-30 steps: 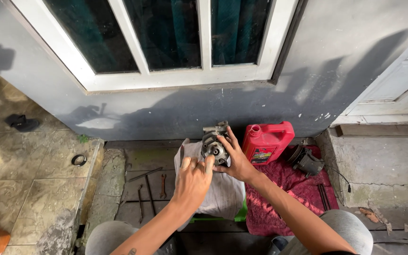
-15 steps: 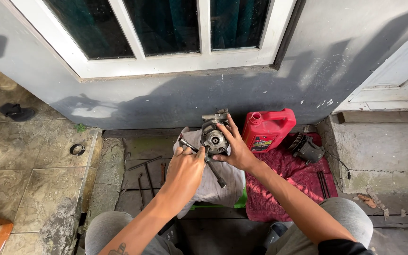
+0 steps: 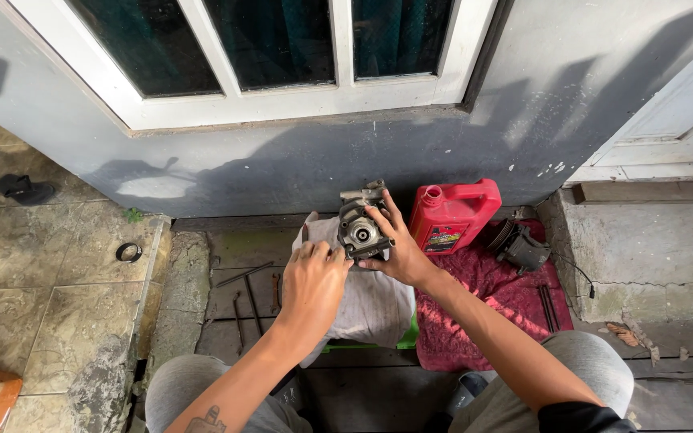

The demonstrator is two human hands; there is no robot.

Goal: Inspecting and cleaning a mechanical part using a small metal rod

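— What does the head camera show at the centre?

— A grey metal engine part, round-faced with a hole in the middle, stands on a white cloth at the foot of a grey wall. The right hand is wrapped around its right side, fingers spread over the top and front — clamped on the part.

— And the other hand?

— The left hand lies just left of the part, fingers curled together, their tips touching the part's lower left edge. Whether they pinch something small there cannot be told; the knuckles hide it.

— What lies around them?

— A red plastic oil jug stands upright just right of the part, on a dark red rag. On the same rag, further right, sits a second dark metal part, and two thin dark rods lie near the rag's right edge. Left of the white cloth, several rusty tools lie on dark boards. A black ring rests on the tiled floor well to the left, and a dark sandal lies further off by the wall.

— Above?

— A white-framed window with dark panes is set in the wall.
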